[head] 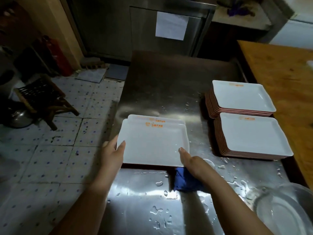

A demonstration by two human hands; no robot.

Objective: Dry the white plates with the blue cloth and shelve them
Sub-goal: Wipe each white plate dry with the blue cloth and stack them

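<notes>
Both hands held a white rectangular plate (152, 143) above the wet steel counter (162, 85), a little left of the frame's centre. The plate lay nearly flat, its long axis running from 9 to 3 o'clock, and its orange printed mark sat on the far edge, toward 12 o'clock. A second plate (155, 118) showed just beyond it, offset toward 1 o'clock, with the same mark on its far edge.

The left hand (112, 153) gripped the plate's left edge at 9 o'clock, thumb on top and fingers tucked beneath. The right hand (191, 162) clasped the near right corner at about 5 o'clock, thumb lying on the rim, and the blue cloth (183, 181) was bunched under that hand.

At 3 o'clock from the held plate stood two stacks of like plates, the far stack (242, 97) and the near stack (254, 134), just beside each other. A metal basin (284, 212) sat at 4 o'clock, at the counter's near right corner.
</notes>
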